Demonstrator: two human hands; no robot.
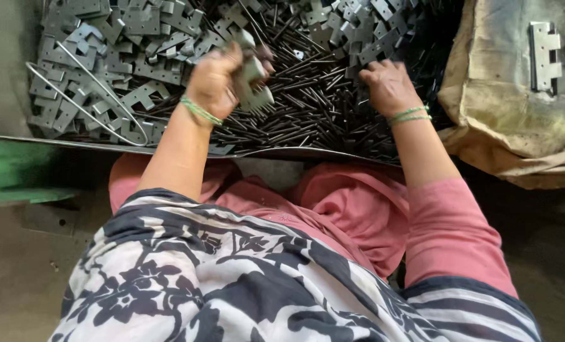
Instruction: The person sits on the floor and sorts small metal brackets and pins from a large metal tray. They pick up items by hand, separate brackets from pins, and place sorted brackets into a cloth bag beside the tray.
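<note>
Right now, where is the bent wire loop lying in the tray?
In the head view, the bent wire loop lies at the left, on the grey hinge plates, just left of the left hand.

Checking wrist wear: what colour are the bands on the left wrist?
Green, thin bands on the left wrist, seen in the head view.

The hinge plates (137,25) are dull grey sheet metal, matt and smooth. The pins (307,107) are dark, slightly shiny metal rods. A bent wire (92,95) is bare pale metal. The sack (504,120) is coarse, stained brown cloth. The sleeve (447,228) is soft pink fabric.
</note>
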